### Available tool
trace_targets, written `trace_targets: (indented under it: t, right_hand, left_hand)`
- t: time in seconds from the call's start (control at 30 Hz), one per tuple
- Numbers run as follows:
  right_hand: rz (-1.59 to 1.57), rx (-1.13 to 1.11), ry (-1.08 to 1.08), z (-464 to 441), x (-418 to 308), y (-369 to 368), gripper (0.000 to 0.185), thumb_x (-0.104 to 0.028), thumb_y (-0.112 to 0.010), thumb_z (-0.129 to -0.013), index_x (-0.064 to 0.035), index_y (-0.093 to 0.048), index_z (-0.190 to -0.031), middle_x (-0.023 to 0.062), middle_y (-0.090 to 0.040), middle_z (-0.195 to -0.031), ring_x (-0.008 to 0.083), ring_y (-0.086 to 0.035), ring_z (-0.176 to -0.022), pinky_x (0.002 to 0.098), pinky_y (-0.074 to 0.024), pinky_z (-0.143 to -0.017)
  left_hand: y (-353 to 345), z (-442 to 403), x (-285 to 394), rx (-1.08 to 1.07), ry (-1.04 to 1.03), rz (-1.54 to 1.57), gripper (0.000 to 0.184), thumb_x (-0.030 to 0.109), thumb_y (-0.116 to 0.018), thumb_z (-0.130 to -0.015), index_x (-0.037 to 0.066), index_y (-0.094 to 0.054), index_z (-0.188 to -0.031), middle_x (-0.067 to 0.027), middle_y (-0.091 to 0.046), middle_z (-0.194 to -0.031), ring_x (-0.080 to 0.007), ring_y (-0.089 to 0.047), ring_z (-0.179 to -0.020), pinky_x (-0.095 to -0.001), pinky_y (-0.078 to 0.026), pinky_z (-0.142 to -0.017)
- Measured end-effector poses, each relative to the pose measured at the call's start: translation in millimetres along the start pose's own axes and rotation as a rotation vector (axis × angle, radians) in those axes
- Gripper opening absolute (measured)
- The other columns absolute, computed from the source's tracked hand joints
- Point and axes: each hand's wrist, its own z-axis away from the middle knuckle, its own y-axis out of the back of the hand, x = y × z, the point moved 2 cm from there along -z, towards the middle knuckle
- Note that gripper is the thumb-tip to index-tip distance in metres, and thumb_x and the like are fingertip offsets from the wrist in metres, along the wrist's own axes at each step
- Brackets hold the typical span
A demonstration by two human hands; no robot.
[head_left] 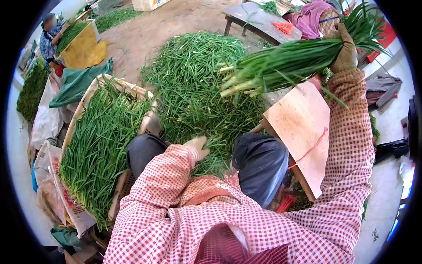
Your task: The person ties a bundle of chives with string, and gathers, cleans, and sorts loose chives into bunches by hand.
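Head view, left to right: a person (pixel 49 42) in blue patterned clothes stands near a yellow sheet (pixel 88 49) at the room's far side, then comes a crate (pixel 150 122) filled with cut greens (pixel 99 136), and the bare brown floor (pixel 129 39) carries a loose green heap (pixel 198 75). At the heap's near edge the left hand (pixel 198 147) is blurred, its fingers impossible to read. Farther right, a low grey table (pixel 259 16) stands behind a raised leafy bunch (pixel 285 64), above a tilted pale board (pixel 303 127), the right hand (pixel 345 53) closed round its leaves.
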Motion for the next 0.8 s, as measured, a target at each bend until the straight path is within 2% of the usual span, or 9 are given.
trace_targets:
  t: [0.13, 0.27, 0.3, 0.47, 0.53, 0.6, 0.67, 0.73, 0.8]
  right_hand:
    - [0.029, 0.145, 0.053, 12, 17, -12, 0.027, -0.027, -0.068, -0.084, -0.0053, -0.057, -0.073, 0.0049, -0.056, -0.06, 0.0197, -0.058, -0.052, 0.0319, -0.0501, -0.049]
    - [0.047, 0.108, -0.104, 36, 41, -34, 0.029, -0.03, -0.069, -0.083, -0.0066, -0.057, -0.071, 0.009, -0.06, -0.061, 0.0205, -0.061, -0.053, 0.0333, -0.053, -0.05]
    - [0.031, 0.118, -0.12, 38, 46, -38, 0.029, -0.03, -0.068, -0.083, -0.0063, -0.056, -0.071, 0.0088, -0.059, -0.061, 0.0204, -0.06, -0.052, 0.0333, -0.0526, -0.05]
    - [0.04, 0.134, -0.037, 34, 66, -31, 0.025, -0.028, -0.066, -0.085, -0.0048, -0.059, -0.078, 0.0065, -0.055, -0.062, 0.019, -0.055, -0.049, 0.0336, -0.0506, -0.047]
    - [0.618, -0.021, 0.147, 10, 55, -3, 0.024, -0.027, -0.058, -0.09, -0.0041, -0.061, -0.085, 0.0055, -0.057, -0.068, 0.0192, -0.059, -0.059, 0.0353, -0.0526, -0.054]
    - [-0.044, 0.321, 0.01, -5, 35, 6, 0.028, -0.027, -0.06, -0.088, -0.0122, -0.052, -0.065, 0.0036, -0.048, -0.053, 0.0179, -0.048, -0.042, 0.0328, -0.0408, -0.04]
    - [-0.023, 0.386, -0.013, 0, 21, -7, 0.029, -0.028, -0.062, -0.087, -0.014, -0.051, -0.064, 0.0016, -0.045, -0.051, 0.0163, -0.047, -0.04, 0.0308, -0.0358, -0.036]
    - [-0.02, 0.389, -0.022, -2, 22, -14, 0.03, -0.029, -0.063, -0.087, -0.0137, -0.051, -0.064, 0.0014, -0.045, -0.051, 0.0165, -0.046, -0.039, 0.0312, -0.0361, -0.036]
    - [-0.015, 0.376, -0.051, 4, 30, -23, 0.03, -0.03, -0.063, -0.086, -0.0134, -0.052, -0.064, 0.0014, -0.045, -0.052, 0.0165, -0.046, -0.04, 0.0311, -0.0362, -0.036]
  left_hand:
    - [57, 33, 22, 0.702, -0.54, 0.941, 0.082, 0.025, -0.077, -0.071, 0.007, -0.034, -0.138, -0.0181, -0.029, -0.145, -0.0331, -0.032, -0.133, -0.0426, -0.031, -0.109]
    - [108, 68, 72, 0.903, -0.962, 0.376, 0.081, 0.014, -0.079, -0.065, 0.011, -0.039, -0.136, -0.0161, -0.026, -0.146, -0.0312, -0.029, -0.134, -0.0451, -0.035, -0.104]
    - [110, 64, 84, 0.989, -1.074, 0.244, 0.064, 0.01, -0.072, -0.069, 0.007, -0.046, -0.128, -0.0201, -0.038, -0.137, -0.0326, -0.041, -0.125, -0.04, -0.043, -0.096]
    - [87, 48, 72, 0.55, -0.895, 0.004, 0.02, -0.002, -0.055, -0.073, 0.0, -0.053, -0.093, -0.0157, -0.055, -0.087, -0.0306, -0.057, -0.079, -0.0372, -0.051, -0.072]
    - [58, 44, 42, 0.315, -0.68, -0.136, 0.012, 0.002, -0.052, -0.08, 0.002, -0.059, -0.09, -0.0153, -0.06, -0.081, -0.0301, -0.059, -0.076, -0.0365, -0.052, -0.07]
    - [22, 15, 0, -0.028, -0.239, -0.336, 0.018, 0.007, -0.05, -0.086, 0.003, -0.063, -0.098, -0.015, -0.065, -0.096, -0.0314, -0.063, -0.088, -0.0404, -0.051, -0.08]
    - [4, -7, -35, -0.169, -0.077, -0.369, 0.035, 0.013, -0.055, -0.085, 0.009, -0.058, -0.12, -0.0162, -0.058, -0.12, -0.0324, -0.054, -0.115, -0.0408, -0.045, -0.094]
    - [14, 9, -25, 0.208, -0.277, -0.062, 0.048, 0.016, -0.059, -0.083, 0.01, -0.05, -0.13, -0.0171, -0.047, -0.135, -0.0305, -0.044, -0.126, -0.038, -0.04, -0.101]
    - [34, 19, 2, 0.245, -0.416, 0.354, 0.084, 0.021, -0.072, -0.077, 0.008, -0.023, -0.144, -0.0181, -0.025, -0.149, -0.0321, -0.031, -0.135, -0.041, -0.032, -0.108]
